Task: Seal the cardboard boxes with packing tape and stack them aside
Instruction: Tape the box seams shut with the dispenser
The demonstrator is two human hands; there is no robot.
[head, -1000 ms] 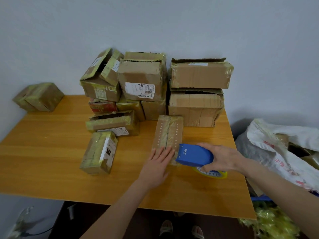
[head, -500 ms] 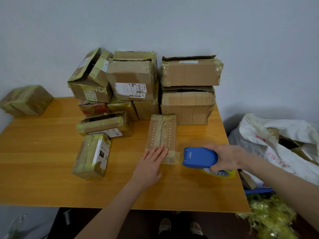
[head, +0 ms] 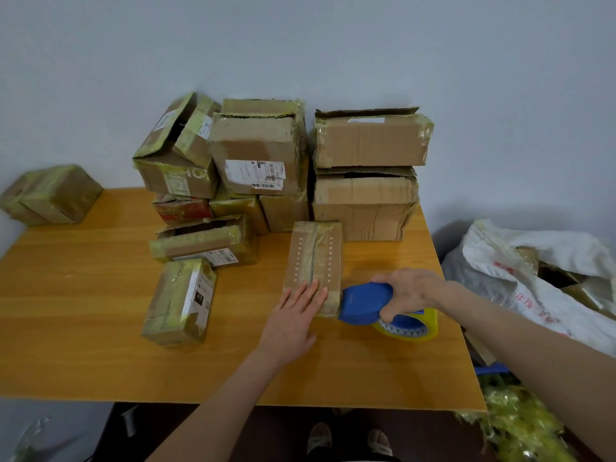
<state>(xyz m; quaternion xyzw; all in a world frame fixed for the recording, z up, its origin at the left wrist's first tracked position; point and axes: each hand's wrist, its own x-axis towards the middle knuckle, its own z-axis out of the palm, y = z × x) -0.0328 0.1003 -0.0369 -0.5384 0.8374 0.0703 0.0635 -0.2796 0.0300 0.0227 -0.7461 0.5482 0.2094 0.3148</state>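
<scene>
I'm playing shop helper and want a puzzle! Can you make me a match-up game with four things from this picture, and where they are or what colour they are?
Things:
1. tape dispenser
2. left hand
3. white sack
4. tape roll

Clues:
A. yellow
B. lying flat on the long box
C. off the table, on its right side
D. blue, gripped by the right hand

Pairs: 1-D, 2-B, 3-C, 4-A.
</scene>
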